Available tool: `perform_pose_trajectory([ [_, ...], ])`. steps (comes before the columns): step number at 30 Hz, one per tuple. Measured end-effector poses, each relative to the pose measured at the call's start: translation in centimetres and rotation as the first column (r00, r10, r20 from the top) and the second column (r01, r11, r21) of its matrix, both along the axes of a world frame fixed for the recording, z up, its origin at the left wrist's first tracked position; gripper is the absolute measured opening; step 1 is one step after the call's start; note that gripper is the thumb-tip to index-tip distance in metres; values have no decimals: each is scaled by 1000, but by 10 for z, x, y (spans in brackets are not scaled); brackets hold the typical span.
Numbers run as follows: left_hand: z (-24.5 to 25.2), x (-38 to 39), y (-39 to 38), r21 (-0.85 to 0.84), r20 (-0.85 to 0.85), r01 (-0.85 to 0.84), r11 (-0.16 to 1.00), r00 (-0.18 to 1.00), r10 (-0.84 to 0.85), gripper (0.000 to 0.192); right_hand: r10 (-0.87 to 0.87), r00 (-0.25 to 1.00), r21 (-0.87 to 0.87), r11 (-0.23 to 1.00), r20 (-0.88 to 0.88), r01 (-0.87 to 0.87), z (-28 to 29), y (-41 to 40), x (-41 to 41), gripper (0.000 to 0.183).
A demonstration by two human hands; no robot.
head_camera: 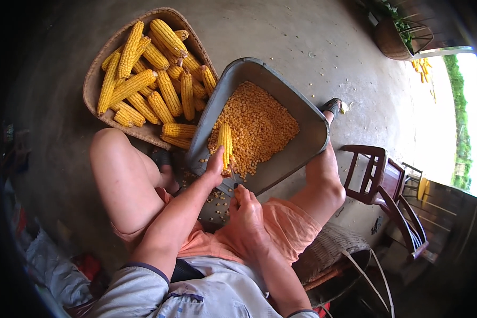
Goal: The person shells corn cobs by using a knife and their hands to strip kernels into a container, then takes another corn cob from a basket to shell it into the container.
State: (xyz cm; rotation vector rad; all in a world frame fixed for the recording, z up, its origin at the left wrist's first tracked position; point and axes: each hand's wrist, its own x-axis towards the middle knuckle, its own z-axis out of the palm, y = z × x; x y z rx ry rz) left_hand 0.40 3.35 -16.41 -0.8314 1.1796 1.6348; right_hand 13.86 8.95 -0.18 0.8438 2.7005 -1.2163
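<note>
My left hand [215, 166] holds an ear of yellow corn [225, 144] upright over the near left part of a grey tub [298, 157]. Shelled corn kernels [258, 123] lie heaped in that tub. In my right hand [244, 204] is the handle of a thin metal tool [233, 175], perhaps a screwdriver or an awl; its shaft points at the lower end of the ear. Whether the tip touches the cob cannot be told. A woven basket [90, 85] full of whole ears of corn [169, 93] stands to the left of the tub, close against it.
Loose kernels [218, 204] lie on the concrete floor between my legs. My knees flank the tub. A wooden chair [365, 173] stands at the right, with a wicker basket [330, 246] beside my right hip. Another basket [391, 39] with green leaves is at the upper right; a white sack [53, 266] lies lower left.
</note>
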Motion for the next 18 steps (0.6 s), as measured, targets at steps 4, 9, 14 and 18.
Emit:
perform_pose_trajectory([
  [4,4,8,1,66,50,-61,996,997,57,45,55,989,0,998,137,-55,17,9,0,41],
  [9,11,11,2,133,36,-9,991,999,4,48,30,975,40,998,220,-39,37,1,-7,39],
  [14,14,13,4,123,10,-2,992,1000,1,45,-42,999,-109,993,-10,40,22,7,6,36],
  [18,-12,7,-8,73,-41,-17,997,999,20,46,27,994,-5,1000,107,-26,42,-6,8,37],
])
